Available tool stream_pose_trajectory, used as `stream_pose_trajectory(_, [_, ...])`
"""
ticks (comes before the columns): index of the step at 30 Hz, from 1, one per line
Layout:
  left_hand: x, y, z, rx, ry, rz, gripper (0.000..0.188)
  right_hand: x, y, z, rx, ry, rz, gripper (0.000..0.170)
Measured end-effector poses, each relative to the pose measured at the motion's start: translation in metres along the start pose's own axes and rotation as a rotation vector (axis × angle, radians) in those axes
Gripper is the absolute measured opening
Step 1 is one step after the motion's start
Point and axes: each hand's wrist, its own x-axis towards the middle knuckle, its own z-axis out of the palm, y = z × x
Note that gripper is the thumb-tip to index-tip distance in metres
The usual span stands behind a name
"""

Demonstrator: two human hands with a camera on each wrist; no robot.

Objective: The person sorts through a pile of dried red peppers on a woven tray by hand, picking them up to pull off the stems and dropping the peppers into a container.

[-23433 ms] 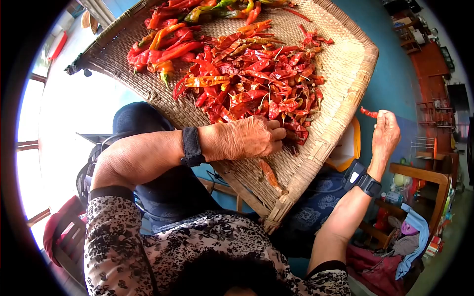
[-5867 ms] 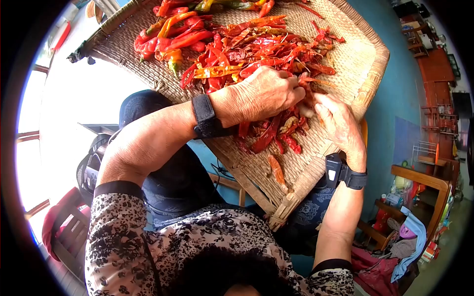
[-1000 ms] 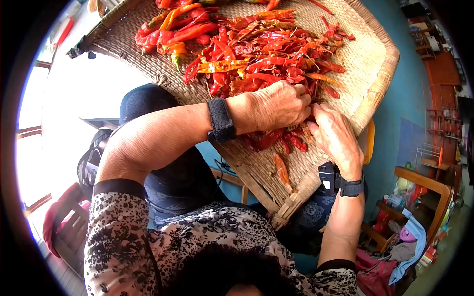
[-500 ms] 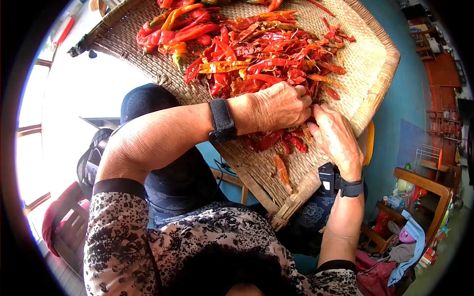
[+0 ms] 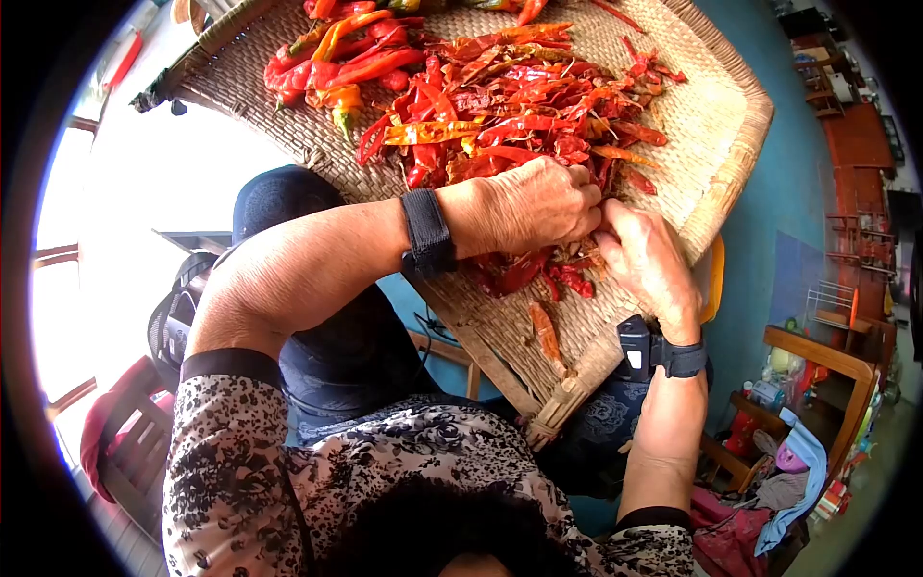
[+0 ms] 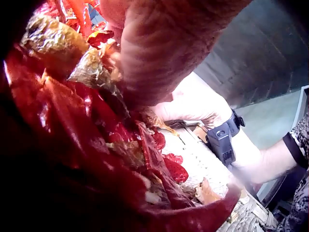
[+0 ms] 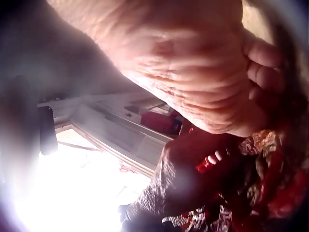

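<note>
A heap of dried red chili peppers [image 5: 538,106] lies on the woven tray [image 5: 707,125]. My left hand [image 5: 538,204] bends over the heap's near edge, fingers curled; the right wrist view shows a bit of red chili pepper [image 7: 205,166] at its fingertips. My right hand [image 5: 649,260] comes in from the right, its thumb and fingers pinched together against the left hand's fingertips. A dry, tan-orange chili scrap [image 6: 161,123] shows right at that meeting point in the left wrist view. The hands hide most of the pepper between them.
Plumper red and orange peppers [image 5: 351,58] lie at the tray's upper left. One shrivelled orange chili [image 5: 545,332] sits alone near the front corner. Under the left wrist is a small red pile [image 5: 524,274]. A wooden chair [image 5: 846,365] stands at right.
Earlier the right hand held a red chili out past the tray's right edge; now it meets the left hand over the tray. Over the last second both hands stay almost in place.
</note>
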Motion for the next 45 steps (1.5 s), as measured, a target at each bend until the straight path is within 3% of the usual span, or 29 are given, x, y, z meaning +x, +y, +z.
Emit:
stream_pose_trajectory(3, [0.000, -0.005, -0.001, -0.063, -0.007, -0.019, 0.012, -0.004, 0.007, -0.011, 0.208, 0.012, 0.195, 0.003])
stream_pose_trajectory(8, [0.003, -0.010, -0.004, -0.172, 0.008, -0.074, 0.011, -0.016, 0.036, -0.030, 0.230, 0.278, 0.241, 0.004])
stream_pose_trajectory(9, [0.005, -0.011, -0.010, -0.312, -0.009, -0.133, 0.010, -0.017, 0.040, -0.029, 0.265, 0.299, 0.245, 0.004])
stream_pose_trajectory(12, [0.010, -0.014, -0.007, -0.536, 0.041, -0.194, 0.012, -0.017, 0.038, -0.023, 0.432, 0.283, 0.279, 0.019])
stream_pose_trajectory(13, [0.011, -0.014, -0.007, -0.597, 0.068, -0.213, 0.012, -0.017, 0.035, -0.020, 0.424, 0.233, 0.230, 0.032])
stream_pose_trajectory(16, [0.014, -0.016, 0.000, -0.688, 0.094, -0.238, 0.014, -0.010, 0.007, -0.007, 0.682, 0.240, 0.221, 0.038])
stream_pose_trajectory(20, [0.015, -0.015, -0.002, -0.780, 0.094, -0.242, 0.015, -0.002, 0.003, -0.007, 0.428, 0.423, 0.008, 0.017])
stream_pose_trajectory(22, [0.016, -0.014, -0.006, -0.786, 0.024, -0.317, 0.018, -0.007, 0.010, -0.016, 0.580, 0.448, 0.123, 0.011])
stream_pose_trajectory(25, [0.012, -0.015, -0.001, -0.663, -0.043, -0.250, 0.023, -0.019, 0.035, -0.030, 0.650, 0.660, 0.208, 0.011])
stream_pose_trajectory(28, [0.008, -0.013, -0.003, -0.573, -0.064, -0.136, 0.029, -0.036, 0.063, -0.050, 0.369, 0.874, 0.361, 0.013])
stream_pose_trajectory(30, [0.008, -0.009, -0.009, -0.528, -0.183, -0.112, 0.034, -0.050, 0.088, -0.056, 0.140, 0.928, 0.409, 0.020])
stream_pose_trajectory(31, [0.007, -0.009, -0.006, -0.508, -0.199, -0.086, 0.037, -0.054, 0.092, -0.056, 0.138, 0.926, 0.405, 0.020])
stream_pose_trajectory(33, [0.002, -0.006, -0.001, -0.441, -0.127, -0.046, 0.038, -0.060, 0.091, -0.059, -0.344, 0.547, 0.833, 0.027])
stream_pose_trajectory(34, [0.000, -0.004, 0.001, -0.375, -0.059, -0.001, 0.038, -0.057, 0.085, -0.058, -0.278, 0.510, 0.852, 0.034])
stream_pose_trajectory(37, [0.000, 0.001, 0.001, -0.327, -0.028, -0.008, 0.029, -0.044, 0.070, -0.046, -0.375, 0.675, 0.573, 0.040])
stream_pose_trajectory(40, [-0.001, -0.003, 0.002, -0.325, -0.042, -0.033, 0.020, -0.022, 0.039, -0.031, -0.056, 0.683, 0.287, 0.023])
stream_pose_trajectory(42, [0.001, -0.006, 0.002, -0.337, -0.045, -0.039, 0.016, -0.010, 0.012, -0.023, 0.194, 0.301, 0.318, 0.017])
stream_pose_trajectory(45, [0.002, -0.008, -0.002, -0.326, -0.080, -0.091, 0.014, 0.000, 0.004, -0.011, -0.027, -0.067, 0.240, 0.025])
